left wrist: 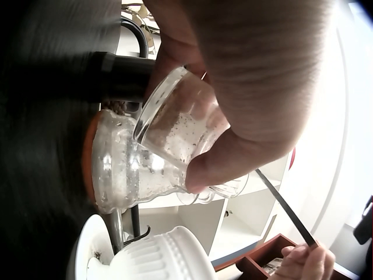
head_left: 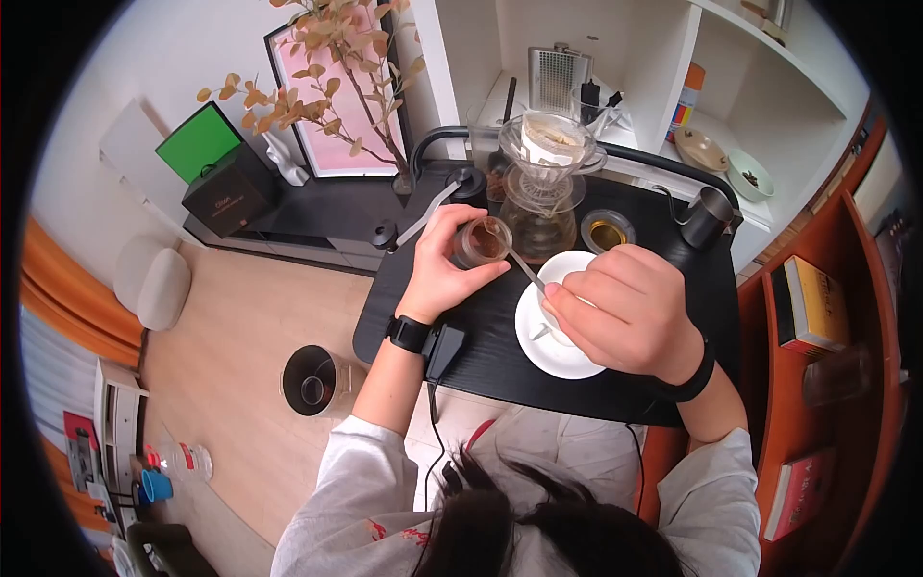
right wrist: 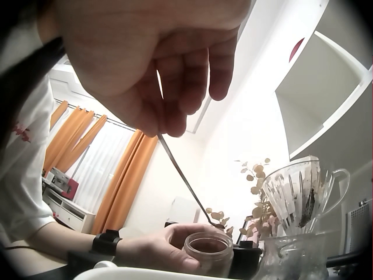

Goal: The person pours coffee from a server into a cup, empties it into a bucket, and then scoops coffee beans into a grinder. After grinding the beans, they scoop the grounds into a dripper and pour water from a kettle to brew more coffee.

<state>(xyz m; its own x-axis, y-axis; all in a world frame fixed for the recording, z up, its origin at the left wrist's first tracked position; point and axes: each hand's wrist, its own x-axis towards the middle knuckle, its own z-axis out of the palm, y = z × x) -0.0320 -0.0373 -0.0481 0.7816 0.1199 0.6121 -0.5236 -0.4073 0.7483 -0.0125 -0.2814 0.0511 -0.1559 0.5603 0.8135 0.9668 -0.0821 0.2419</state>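
The left hand (head_left: 444, 264) grips a small glass jar (head_left: 483, 241) with brown powder inside, held tilted beside the glass coffee server (head_left: 541, 229). The right hand (head_left: 625, 313) pinches the handle of a thin metal spoon (head_left: 524, 267). In the right wrist view the spoon's tip is just above the rim of the jar (right wrist: 208, 251), and a little brown matter shows on it. A white cup on a white saucer (head_left: 550, 358) is partly hidden under the right hand. The left wrist view shows the white fluted cup (left wrist: 166, 256) near the server (left wrist: 137, 163).
A glass dripper with a paper filter (head_left: 553, 144) tops the server. A hand grinder (head_left: 465, 183), a round tin (head_left: 609, 231) and a dark metal pitcher (head_left: 709, 216) stand on the black table (head_left: 452, 361). A bin (head_left: 312, 381) is on the floor at left.
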